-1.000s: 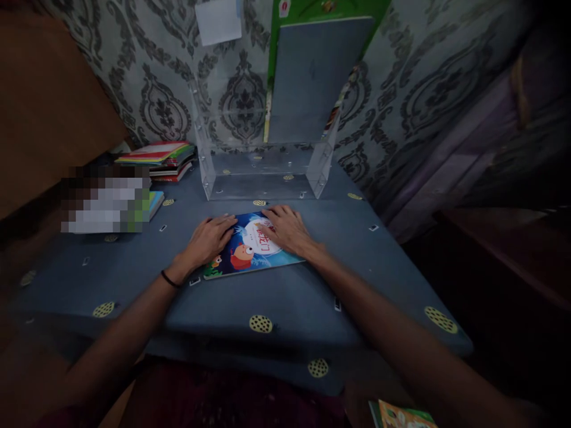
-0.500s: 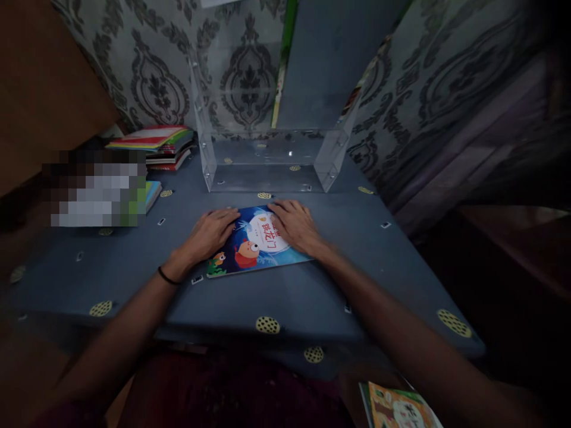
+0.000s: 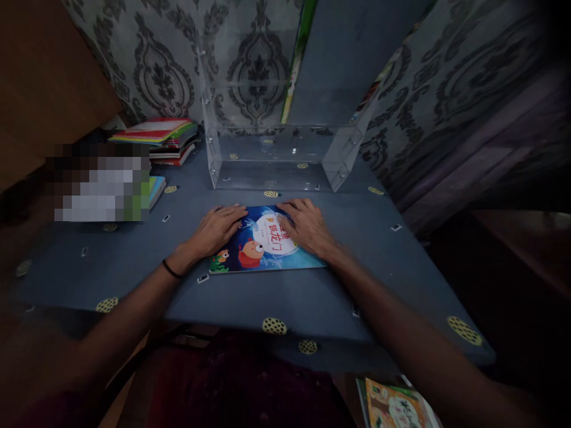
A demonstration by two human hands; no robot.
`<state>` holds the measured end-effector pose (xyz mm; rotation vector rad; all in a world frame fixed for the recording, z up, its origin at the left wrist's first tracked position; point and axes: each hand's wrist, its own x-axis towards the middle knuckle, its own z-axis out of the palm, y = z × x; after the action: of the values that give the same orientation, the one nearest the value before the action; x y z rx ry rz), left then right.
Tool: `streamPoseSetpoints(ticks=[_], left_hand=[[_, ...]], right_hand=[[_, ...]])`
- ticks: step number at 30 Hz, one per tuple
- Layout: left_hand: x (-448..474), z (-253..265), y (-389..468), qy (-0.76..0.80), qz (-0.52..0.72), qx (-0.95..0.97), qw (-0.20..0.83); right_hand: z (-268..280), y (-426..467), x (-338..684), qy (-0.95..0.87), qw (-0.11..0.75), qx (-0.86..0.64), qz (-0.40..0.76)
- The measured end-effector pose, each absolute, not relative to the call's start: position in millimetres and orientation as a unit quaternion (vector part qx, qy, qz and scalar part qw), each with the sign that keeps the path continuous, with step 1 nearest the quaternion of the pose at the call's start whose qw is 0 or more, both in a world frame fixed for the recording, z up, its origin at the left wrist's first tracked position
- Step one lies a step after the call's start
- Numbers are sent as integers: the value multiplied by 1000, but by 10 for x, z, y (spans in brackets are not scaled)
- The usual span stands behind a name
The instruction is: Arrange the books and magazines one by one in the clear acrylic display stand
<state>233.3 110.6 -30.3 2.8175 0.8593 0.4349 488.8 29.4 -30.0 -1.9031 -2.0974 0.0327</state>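
Observation:
A blue picture book [image 3: 247,252] with an orange fish and red lettering on its cover lies closed on the table. My left hand [image 3: 219,227] rests flat over its left end, fingers stretched towards the far edge. Across the upper right part of the cover lies my right hand [image 3: 307,226], palm down with fingers extended, hiding some of the lettering. A dark band [image 3: 172,268] circles my left wrist.
Just beyond the book stands a clear acrylic rack [image 3: 274,178] holding a large upright book [image 3: 348,65]. Stacked books [image 3: 172,142] and a blurred-out pile [image 3: 102,190] sit at left on the patterned tablecloth [image 3: 147,261]. Low at right is an orange-covered book [image 3: 397,407].
The blue picture book has turned slightly, its near edge now running more nearly parallel to the rack. Both hands stay on it. The whole view has shifted a little.

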Motion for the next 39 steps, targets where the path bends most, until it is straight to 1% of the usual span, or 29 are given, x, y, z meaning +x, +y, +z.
streamPoseSetpoints(ticks=[7,13,18,24,27,32,39], left_hand=[[2617,-152,1139,262,84,961,44],[2849,-115,1145,225,47,972,49],[2486,-180,1281,248,66,964,66],[2170,-303,1399,257,166,949,80],[2180,-331,1392,260,187,945,71],[2212,-309,1367,271,180,944,64],[2228,-262,1340,268,153,951,11]], right_hand=[[-299,265,4893,-729,159,-665,6],[-315,267,4900,-725,165,-668,9],[-321,264,4911,-723,167,-670,11],[-319,266,4926,-726,179,-663,21],[-316,274,4971,-733,179,-655,36],[-310,282,5114,-749,191,-631,57],[-231,257,5289,-739,193,-643,55]])
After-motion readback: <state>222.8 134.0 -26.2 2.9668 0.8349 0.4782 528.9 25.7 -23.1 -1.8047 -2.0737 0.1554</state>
